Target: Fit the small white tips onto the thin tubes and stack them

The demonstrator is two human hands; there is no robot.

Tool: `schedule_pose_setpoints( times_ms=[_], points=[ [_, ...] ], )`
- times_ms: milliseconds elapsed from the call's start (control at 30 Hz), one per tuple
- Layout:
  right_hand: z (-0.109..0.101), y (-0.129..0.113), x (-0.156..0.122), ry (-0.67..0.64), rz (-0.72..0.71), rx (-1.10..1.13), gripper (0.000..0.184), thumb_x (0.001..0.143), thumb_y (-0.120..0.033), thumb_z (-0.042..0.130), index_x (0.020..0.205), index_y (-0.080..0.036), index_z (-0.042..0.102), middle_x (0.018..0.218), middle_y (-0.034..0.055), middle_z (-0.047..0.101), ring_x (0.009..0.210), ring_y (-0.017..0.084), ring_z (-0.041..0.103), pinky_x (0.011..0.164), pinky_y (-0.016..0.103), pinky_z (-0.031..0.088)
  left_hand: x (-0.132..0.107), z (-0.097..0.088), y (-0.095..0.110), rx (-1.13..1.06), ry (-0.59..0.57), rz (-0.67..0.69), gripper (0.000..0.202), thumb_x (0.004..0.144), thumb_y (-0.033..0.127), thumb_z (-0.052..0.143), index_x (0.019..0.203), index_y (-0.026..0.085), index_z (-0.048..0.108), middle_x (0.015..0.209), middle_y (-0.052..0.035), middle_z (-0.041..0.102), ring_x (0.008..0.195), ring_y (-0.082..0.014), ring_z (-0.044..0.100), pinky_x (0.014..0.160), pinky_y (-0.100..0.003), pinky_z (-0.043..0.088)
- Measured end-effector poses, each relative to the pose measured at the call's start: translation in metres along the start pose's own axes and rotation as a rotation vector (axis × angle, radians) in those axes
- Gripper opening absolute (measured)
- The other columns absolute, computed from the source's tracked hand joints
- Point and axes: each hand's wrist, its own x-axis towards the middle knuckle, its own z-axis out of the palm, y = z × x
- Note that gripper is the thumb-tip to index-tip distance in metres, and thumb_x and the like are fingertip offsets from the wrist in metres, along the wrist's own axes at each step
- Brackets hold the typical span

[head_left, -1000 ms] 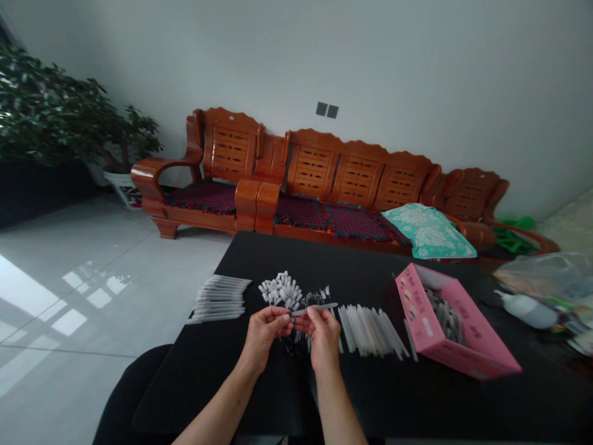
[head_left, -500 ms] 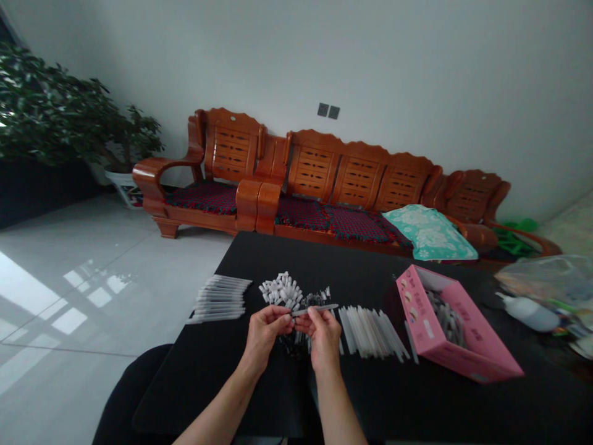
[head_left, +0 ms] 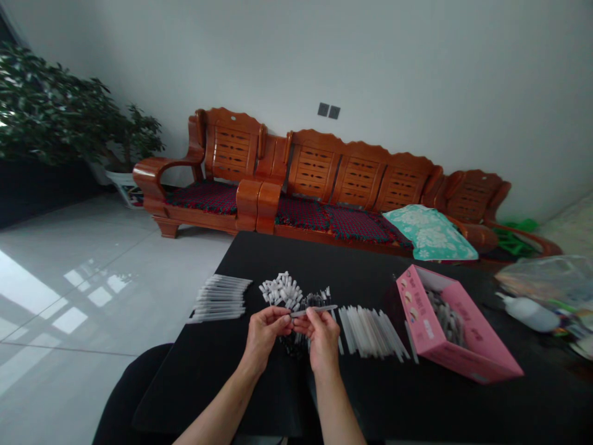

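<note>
1. The left hand (head_left: 264,332) sat just below the centre of the frame, its forearm rising from the bottom edge and slanting up to the right. The fingers were curled in and the thumb and fingertips were pinched shut on the left end of a thin pale pen tube (head_left: 315,309).
2. The right hand (head_left: 323,337) was just beside the left one, wrist bent slightly, forearm coming up from the bottom centre. Its fingers were likewise closed, gripping the tube near the middle from below.
3. The pen tube lay roughly level between the two hands, above the black table (head_left: 208,371), with its free end sticking out to the right past the right hand.
4. Directly behind the hands lay a heap of small white caps (head_left: 280,289), and a dark pile of small parts (head_left: 296,343) showed partly between and under the hands.
5. Left of centre, a neat row of white tubes (head_left: 220,298) lay near the table's left edge.
6. Right of the hands, a second spread of clear tubes (head_left: 370,330) fanned out on the table.
7. Further right stood an open pink box (head_left: 463,355), tilted, with more pale pieces inside.
8. In the upper half of the frame a wooden sofa (head_left: 324,179) ran along the wall.
</note>
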Motion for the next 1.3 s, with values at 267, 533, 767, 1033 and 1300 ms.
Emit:
schedule_pose_setpoints(
  times_ms=[267, 533, 767, 1033, 1300],
  points=[
    [-0.0005, -0.0004, -0.0007, 0.008, 0.008, 0.008, 0.033, 0.065, -0.035, 0.08, 0.079, -0.013, 0.06, 0.062, 0.0043, 0.071, 0.052, 0.019, 0.069, 0.046, 0.025, 0.056, 0.0024, -0.0042, -0.0025, 0.022, 0.013, -0.014, 0.034, 0.067, 0.038, 0.075, 0.085, 0.01, 0.072, 0.066, -0.0065, 0.069, 0.057, -0.0143, 0.063, 0.057, -0.025, 0.053],
    [0.0002, 0.001, -0.0024, 0.028, 0.012, -0.009, 0.031, 0.066, -0.035, 0.079, 0.08, -0.013, 0.061, 0.063, 0.004, 0.07, 0.053, 0.019, 0.069, 0.046, 0.025, 0.056, 0.0018, -0.0005, 0.0016, 0.031, 0.035, 0.077, 0.032, 0.059, 0.028, 0.08, 0.084, 0.012, 0.07, 0.073, -0.004, 0.068, 0.06, -0.0128, 0.062, 0.058, -0.022, 0.051],
    [-0.0006, 0.0023, -0.0021, 0.016, 0.016, -0.004, 0.029, 0.068, -0.034, 0.078, 0.079, -0.013, 0.06, 0.062, 0.0032, 0.07, 0.053, 0.019, 0.068, 0.046, 0.025, 0.055, 0.0023, -0.0025, 0.0003, 0.09, 0.018, 0.051, 0.033, 0.073, 0.041, 0.069, 0.088, 0.012, 0.064, 0.068, -0.002, 0.063, 0.057, -0.0138, 0.061, 0.051, -0.024, 0.051],
    [-0.0017, 0.0032, -0.0025, 0.042, 0.03, -0.017, 0.035, 0.066, -0.039, 0.079, 0.08, -0.013, 0.061, 0.062, 0.0034, 0.069, 0.053, 0.019, 0.068, 0.046, 0.026, 0.055, 0.0069, -0.0068, -0.0031, 0.07, -0.005, 0.131, 0.038, 0.061, 0.024, 0.08, 0.094, 0.012, 0.065, 0.084, -0.0056, 0.066, 0.073, -0.0148, 0.063, 0.065, -0.023, 0.052],
    [-0.0005, 0.0024, -0.0048, 0.029, 0.036, -0.021, 0.036, 0.065, -0.04, 0.079, 0.08, -0.012, 0.061, 0.062, 0.004, 0.069, 0.051, 0.019, 0.068, 0.045, 0.025, 0.054, 0.0082, -0.0081, -0.0054, 0.12, -0.05, 0.096, 0.03, 0.071, 0.035, 0.072, 0.089, 0.012, 0.064, 0.064, -0.0009, 0.062, 0.054, -0.0121, 0.058, 0.05, -0.022, 0.047]
  ],
)
